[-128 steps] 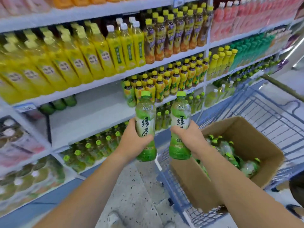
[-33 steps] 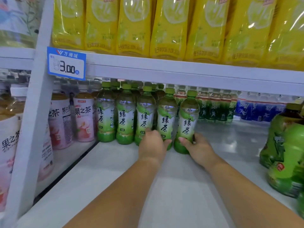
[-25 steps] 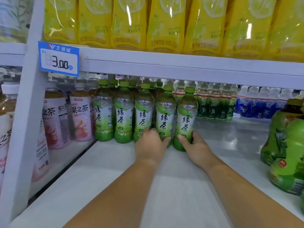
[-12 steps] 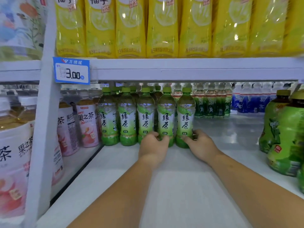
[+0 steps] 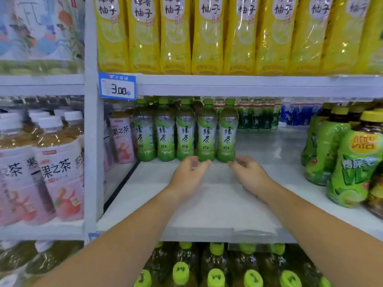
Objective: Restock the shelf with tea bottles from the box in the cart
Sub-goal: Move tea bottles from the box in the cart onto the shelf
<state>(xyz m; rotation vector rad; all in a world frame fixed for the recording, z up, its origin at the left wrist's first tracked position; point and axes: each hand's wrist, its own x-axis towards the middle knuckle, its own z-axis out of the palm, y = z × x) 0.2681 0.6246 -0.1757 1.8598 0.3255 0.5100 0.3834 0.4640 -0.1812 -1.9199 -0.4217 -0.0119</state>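
Note:
Several green tea bottles stand upright in a row at the back left of the white shelf (image 5: 217, 204). The two rightmost ones are a bottle (image 5: 206, 131) and its neighbour (image 5: 227, 131). My left hand (image 5: 189, 176) hovers just in front of the first one's base, fingers apart, holding nothing. My right hand (image 5: 249, 175) is just in front of the second, also empty with loose fingers. Neither hand touches a bottle. The box and cart are out of view.
Pink fruit tea bottles (image 5: 122, 139) stand left of the green row, past a white upright post (image 5: 91, 141). Large green-wrapped bottles (image 5: 339, 158) crowd the shelf's right side. Yellow bottles (image 5: 207, 34) fill the shelf above; green-capped bottles (image 5: 215, 272) sit below.
Both hands have let go of the two rightmost green tea bottles and drawn back slightly toward me. The bottles now stand free on the shelf.

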